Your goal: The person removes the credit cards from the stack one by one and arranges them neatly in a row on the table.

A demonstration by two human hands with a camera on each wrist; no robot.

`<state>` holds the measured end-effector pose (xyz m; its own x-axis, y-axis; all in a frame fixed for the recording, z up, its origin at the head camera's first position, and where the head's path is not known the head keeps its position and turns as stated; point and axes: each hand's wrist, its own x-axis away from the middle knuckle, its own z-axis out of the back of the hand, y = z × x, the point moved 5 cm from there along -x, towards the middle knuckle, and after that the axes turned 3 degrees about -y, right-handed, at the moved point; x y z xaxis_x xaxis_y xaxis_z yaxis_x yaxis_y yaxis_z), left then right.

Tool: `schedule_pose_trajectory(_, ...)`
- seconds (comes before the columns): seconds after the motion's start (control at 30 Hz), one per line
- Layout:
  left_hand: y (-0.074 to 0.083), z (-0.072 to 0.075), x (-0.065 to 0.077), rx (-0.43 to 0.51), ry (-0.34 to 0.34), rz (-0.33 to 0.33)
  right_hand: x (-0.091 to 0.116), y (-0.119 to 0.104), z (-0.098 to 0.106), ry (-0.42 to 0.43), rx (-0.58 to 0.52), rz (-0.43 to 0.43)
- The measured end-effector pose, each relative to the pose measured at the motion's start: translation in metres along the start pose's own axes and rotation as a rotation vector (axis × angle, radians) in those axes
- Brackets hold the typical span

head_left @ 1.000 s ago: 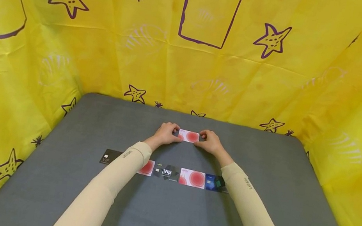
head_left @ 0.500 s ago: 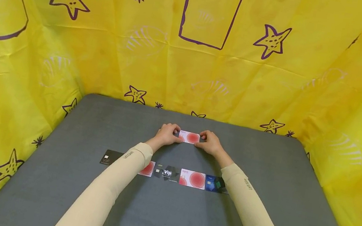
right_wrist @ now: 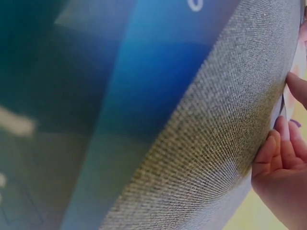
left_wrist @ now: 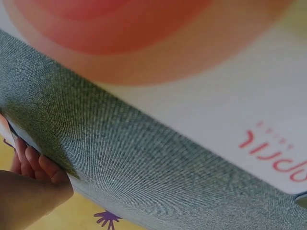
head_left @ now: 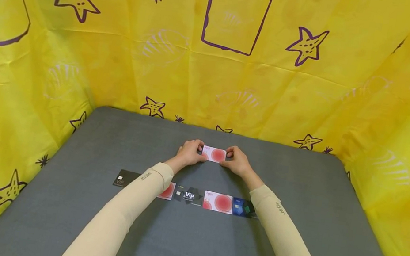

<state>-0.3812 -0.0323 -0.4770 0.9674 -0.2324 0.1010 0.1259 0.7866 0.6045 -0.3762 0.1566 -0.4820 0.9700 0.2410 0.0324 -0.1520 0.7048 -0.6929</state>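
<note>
In the head view, a white bank card with red circles (head_left: 214, 154) is held between both hands toward the far side of the grey table. My left hand (head_left: 189, 151) pinches its left end, thumb at the near corner and fingers at the far one. The right hand (head_left: 237, 161) grips the opposite end the same way. Whether the card touches the table is hard to tell. The left wrist view shows the left hand (left_wrist: 38, 187) small at the lower left. At the right edge of the right wrist view, the right hand (right_wrist: 283, 177) has curled fingers.
Nearer lies a row of cards: a black VIP card (head_left: 126, 178), a red-circled card (head_left: 167, 191) partly under the left sleeve, a dark Vip card (head_left: 189, 195), another red-circled card (head_left: 218, 202) and a blue card (head_left: 238, 206) partly behind the right sleeve. Yellow cloth (head_left: 219, 85) surrounds the table.
The held card looks slightly taller in the head view, as if tipped a little toward the camera. Both hands keep their place and grip; the row of cards is unmoved.
</note>
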Motion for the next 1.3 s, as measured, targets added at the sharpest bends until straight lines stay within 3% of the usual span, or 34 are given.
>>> schedule_pose_trajectory(0.23, -0.002, 0.0, 0.001, 0.03, 0.007, 0.01, 0.003, -0.003, -0.002, 0.001, -0.043, 0.0)
schedule_pose_trajectory(0.7, -0.002, -0.002, 0.003, 0.055, 0.003, -0.033, 0.005, -0.001, -0.003, 0.023, -0.053, 0.002)
schedule_pose_trajectory(0.97, -0.002, -0.002, 0.008, 0.093, 0.016, -0.068, 0.009, 0.0, -0.001, 0.037, -0.1, 0.113)
schedule_pose_trajectory(1.1, -0.001, -0.002, 0.011, 0.109, 0.016, -0.083, 0.013, -0.002, -0.002, 0.029, -0.072, 0.069)
schedule_pose_trajectory(1.3, -0.003, -0.001, 0.013, 0.122, 0.024, -0.11, 0.019, -0.005, -0.002, 0.043, -0.039, 0.074)
